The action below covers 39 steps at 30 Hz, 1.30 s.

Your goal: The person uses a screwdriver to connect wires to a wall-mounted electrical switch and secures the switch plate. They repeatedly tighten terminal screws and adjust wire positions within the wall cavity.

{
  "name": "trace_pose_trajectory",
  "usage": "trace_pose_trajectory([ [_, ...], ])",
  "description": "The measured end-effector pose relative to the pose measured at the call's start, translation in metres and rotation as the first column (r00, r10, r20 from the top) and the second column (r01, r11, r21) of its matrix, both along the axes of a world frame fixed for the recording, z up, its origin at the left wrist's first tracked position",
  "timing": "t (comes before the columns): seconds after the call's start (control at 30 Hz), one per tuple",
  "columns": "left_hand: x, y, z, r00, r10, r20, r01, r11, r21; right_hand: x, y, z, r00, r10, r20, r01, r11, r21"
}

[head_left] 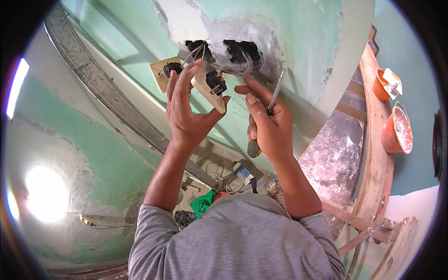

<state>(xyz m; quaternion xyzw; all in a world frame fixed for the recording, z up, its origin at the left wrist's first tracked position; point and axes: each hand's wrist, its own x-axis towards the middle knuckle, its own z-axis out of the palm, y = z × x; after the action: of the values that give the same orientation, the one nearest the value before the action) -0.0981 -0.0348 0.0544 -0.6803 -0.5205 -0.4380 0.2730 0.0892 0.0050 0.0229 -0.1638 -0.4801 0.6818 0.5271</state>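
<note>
My left hand grips a cream switch plate with a black switch module on its back, held just below two holes cut in a green wall. Grey wires run from the holes to the module. A second cream plate with a black module hangs to the left, behind my left fingers. My right hand holds a screwdriver, metal shaft pointing up along the wall and dark handle sticking out below the palm. Its index finger stretches toward the module.
On the floor below lie a green cloth, a black bag, coiled wire and a small blue box. At the right stand two orange buckets beside wooden planks and concrete steps. Bright glare fills the lower left.
</note>
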Motion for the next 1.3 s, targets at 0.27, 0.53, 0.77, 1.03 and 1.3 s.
trace_pose_trajectory([
  [0.27, -0.002, 0.008, -0.012, 0.999, -0.014, 0.039, 0.012, 0.999, 0.047, -0.009, -0.001, 0.006, 0.992, 0.053, -0.115, -0.059, 0.997, -0.054],
  [0.53, -0.003, 0.02, -0.032, 0.999, -0.012, 0.048, 0.005, 0.988, 0.154, -0.016, -0.004, 0.001, 0.974, 0.08, -0.212, -0.095, 0.994, -0.059],
  [0.77, -0.005, 0.028, -0.042, 0.999, -0.02, 0.035, 0.01, 0.966, 0.26, -0.015, -0.003, 0.008, 0.994, -0.065, -0.09, 0.055, 0.992, -0.11],
  [1.03, 0.002, 0.013, -0.022, 0.997, -0.005, 0.075, -0.005, 0.99, 0.14, -0.017, 0.0, 0.01, 0.935, -0.341, 0.094, 0.337, 0.94, 0.053],
  [1.3, -0.003, 0.007, -0.006, 0.998, -0.049, 0.049, 0.045, 0.995, 0.089, -0.011, -0.012, 0.023, 0.847, -0.478, 0.231, 0.447, 0.877, 0.178],
])
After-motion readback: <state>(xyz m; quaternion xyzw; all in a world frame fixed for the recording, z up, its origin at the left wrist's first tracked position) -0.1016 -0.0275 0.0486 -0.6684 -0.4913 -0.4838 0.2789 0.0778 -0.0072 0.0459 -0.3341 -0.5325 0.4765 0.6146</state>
